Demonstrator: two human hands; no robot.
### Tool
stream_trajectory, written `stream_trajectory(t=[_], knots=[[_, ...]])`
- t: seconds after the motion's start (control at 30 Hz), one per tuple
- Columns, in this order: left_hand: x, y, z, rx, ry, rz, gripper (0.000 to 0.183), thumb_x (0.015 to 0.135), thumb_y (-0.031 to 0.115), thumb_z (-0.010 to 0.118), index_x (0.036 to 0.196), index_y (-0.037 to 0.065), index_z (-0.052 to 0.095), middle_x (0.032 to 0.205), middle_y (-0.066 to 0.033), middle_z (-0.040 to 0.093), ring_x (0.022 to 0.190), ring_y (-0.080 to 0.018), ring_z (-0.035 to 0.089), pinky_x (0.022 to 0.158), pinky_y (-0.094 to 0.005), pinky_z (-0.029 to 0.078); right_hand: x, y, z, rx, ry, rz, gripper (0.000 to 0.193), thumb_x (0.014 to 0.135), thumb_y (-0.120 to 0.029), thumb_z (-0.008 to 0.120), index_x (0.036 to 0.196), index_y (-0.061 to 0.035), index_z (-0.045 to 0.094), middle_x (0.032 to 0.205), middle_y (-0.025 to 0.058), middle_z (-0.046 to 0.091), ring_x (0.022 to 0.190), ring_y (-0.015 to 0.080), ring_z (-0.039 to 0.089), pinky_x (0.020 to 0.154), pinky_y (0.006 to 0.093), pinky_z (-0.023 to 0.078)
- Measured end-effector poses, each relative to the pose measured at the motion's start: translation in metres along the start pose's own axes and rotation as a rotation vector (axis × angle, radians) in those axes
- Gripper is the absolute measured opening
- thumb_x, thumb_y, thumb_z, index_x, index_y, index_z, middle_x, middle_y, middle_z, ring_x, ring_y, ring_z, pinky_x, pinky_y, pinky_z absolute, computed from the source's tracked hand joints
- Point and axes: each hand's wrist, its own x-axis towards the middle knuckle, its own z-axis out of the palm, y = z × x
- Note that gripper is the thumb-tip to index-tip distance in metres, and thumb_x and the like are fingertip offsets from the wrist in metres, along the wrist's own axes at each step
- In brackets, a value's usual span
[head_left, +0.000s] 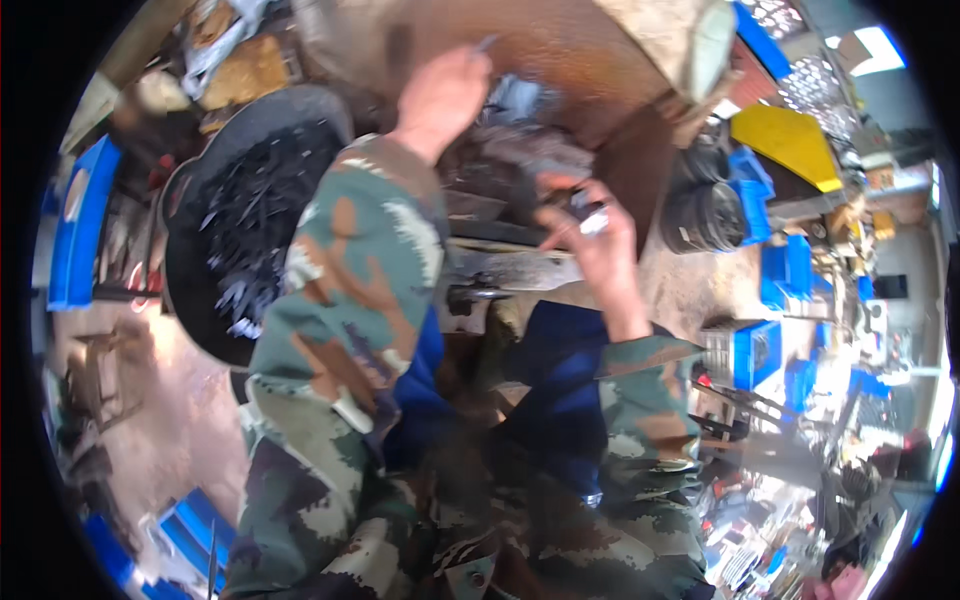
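My left hand (445,98) reaches far forward over a brown surface (560,55), fingers closed. A thin grey sliver (487,43) shows at its fingertips, too blurred to name. Closer to my body on the right, my right hand (610,245) is curled round a small dark piece with a bright shiny face (590,215); its kind is unclear. Between the hands lie a crumpled blue-grey cloth (518,98) and a dark, dirty metal block (495,200). A worn pale bar (520,270) runs just in front of my lap.
At my left stands a large black pan (190,290) heaped with thin dark strips (262,205). Blue bins (755,355) and a dark round bucket (705,220) stand at the right, below a yellow panel (785,145). Another blue bin (85,225) is at the far left.
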Motion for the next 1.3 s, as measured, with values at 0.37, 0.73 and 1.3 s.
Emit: stream_trajectory(t=[0.37,0.73,1.3], knots=[[-0.003,0.064,0.025,-0.191,-0.095,-0.227,0.027,0.094,0.021,0.050,0.100,0.000,0.065,0.097,-0.0260,0.068,0.097,-0.0416,0.065,0.089,-0.0471,0.050,0.143,-0.015,-0.031,-0.034,0.234,-0.021,0.025,0.094,-0.019,0.070,0.112,-0.0037,0.063,0.078,-0.0020,0.062,0.052,0.0032,0.043,0.048,0.0244,0.052],[-0.003,0.073,0.022,-0.227,-0.088,-0.260,0.025,0.091,0.021,0.058,0.111,0.010,0.065,0.089,-0.0199,0.070,0.091,-0.0415,0.067,0.083,-0.0494,0.051,0.185,-0.003,-0.032,-0.107,0.289,-0.030,0.024,0.095,-0.024,0.070,0.109,-0.0053,0.065,0.059,-0.0072,0.044,0.048,0.0027,0.038,0.046,0.0245,0.050],[-0.018,-0.015,-0.135,0.128,-0.141,-0.221,0.031,0.087,0.028,0.066,0.105,0.003,0.069,0.081,-0.0101,0.068,0.077,-0.0160,0.062,0.075,-0.0323,0.051,0.181,-0.012,-0.031,-0.180,0.341,-0.005,0.034,0.094,-0.032,0.069,0.110,-0.0022,0.068,0.075,-0.0039,0.058,0.051,0.0024,0.040,0.050,0.0223,0.049]])
